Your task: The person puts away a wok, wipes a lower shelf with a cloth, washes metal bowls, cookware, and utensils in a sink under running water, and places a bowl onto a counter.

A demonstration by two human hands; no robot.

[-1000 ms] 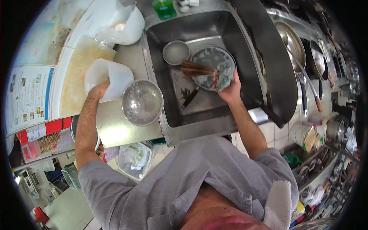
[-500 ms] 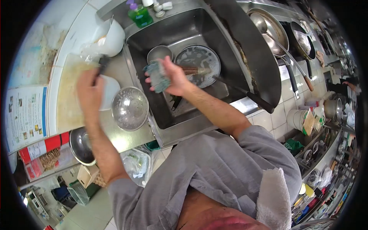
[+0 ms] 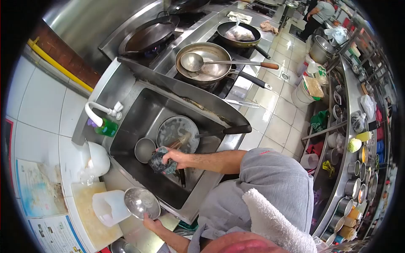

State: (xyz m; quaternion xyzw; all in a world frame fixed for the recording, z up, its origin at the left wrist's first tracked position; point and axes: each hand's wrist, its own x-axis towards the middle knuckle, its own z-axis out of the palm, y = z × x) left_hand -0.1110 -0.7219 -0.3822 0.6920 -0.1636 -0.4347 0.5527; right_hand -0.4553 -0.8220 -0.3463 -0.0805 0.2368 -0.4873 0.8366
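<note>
My right hand is closed on a dark green scouring pad over the sink. My left hand grips the rim of a wet metal bowl at the sink's left edge, thumb on the rim. Inside the sink lie a round pan with suds, a small round metal vessel and a brown bamboo-like brush. A black handle reaches over the sink's right side. Another dark handle is partly below my right hand.
A white plastic container stands on a yellowed board. Behind it are a white tub and a green soap bottle. Beyond the metal splash guard, a ladle rests in a pan on the stove. Another person stands far off.
My view has swung toward the stove. My left hand has left the dark-handled item it held over the board and now grips the metal bowl. My right hand still holds the scouring pad.
</note>
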